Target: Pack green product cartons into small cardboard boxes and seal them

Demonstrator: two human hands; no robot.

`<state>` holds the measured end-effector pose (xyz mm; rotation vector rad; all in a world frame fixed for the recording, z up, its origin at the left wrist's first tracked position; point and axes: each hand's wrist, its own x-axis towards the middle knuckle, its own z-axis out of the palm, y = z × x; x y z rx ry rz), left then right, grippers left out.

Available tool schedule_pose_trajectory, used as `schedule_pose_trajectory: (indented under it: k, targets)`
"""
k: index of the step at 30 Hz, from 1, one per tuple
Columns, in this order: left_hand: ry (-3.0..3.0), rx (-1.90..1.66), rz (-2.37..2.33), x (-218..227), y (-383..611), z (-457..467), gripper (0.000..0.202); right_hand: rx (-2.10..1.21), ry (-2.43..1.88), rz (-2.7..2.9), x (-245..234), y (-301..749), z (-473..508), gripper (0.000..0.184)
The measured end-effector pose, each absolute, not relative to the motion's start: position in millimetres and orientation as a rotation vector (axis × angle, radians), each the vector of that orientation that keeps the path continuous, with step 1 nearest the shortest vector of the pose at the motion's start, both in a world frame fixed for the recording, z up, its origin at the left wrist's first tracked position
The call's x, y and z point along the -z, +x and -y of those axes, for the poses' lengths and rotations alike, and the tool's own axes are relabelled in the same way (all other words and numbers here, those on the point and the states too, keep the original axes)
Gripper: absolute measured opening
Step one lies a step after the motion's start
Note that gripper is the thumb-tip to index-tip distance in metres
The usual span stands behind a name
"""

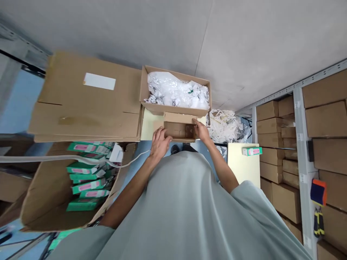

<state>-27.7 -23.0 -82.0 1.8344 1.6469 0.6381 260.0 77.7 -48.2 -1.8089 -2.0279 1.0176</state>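
A small cardboard box (180, 117) stands upright in front of me on a pale yellow tabletop (148, 122), its top flaps folded out and its inside bare. My left hand (159, 141) is curled over the near left corner of this box, fingers on the left flap. On the opposite side, my right hand (201, 130) grips the right wall between thumb and fingers. Just behind it sits a larger open carton (176, 109) filled with shredded paper and clear plastic bags (177, 88).
Flattened cardboard sheets (89, 115) lie at left, above a big carton (48, 195) of green-and-pink boxes (89, 186). A white cable (54, 159) crosses there. Shredded paper (225, 124) and one green box (252, 151) are at right, before shelves of cartons (271, 155).
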Motion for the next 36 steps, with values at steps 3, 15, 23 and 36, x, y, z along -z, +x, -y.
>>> schedule_pose_trajectory:
  k: [3,15,23,36]
  targets:
    - [1.775,-0.644,-1.721,83,-31,21,0.026,-1.026,-1.771,2.097,44,249,-93,0.064]
    - [1.663,-0.860,-1.863,24,-23,-22,0.033,-0.701,-1.710,2.235,-30,234,-155,0.039]
    - [1.767,-1.061,-1.903,-22,-16,-101,0.032,-0.604,-2.021,2.636,-45,159,-254,0.038]
    - [1.652,-1.156,-1.793,-21,-27,-100,0.038,-0.465,-1.831,2.493,-87,163,-230,0.033]
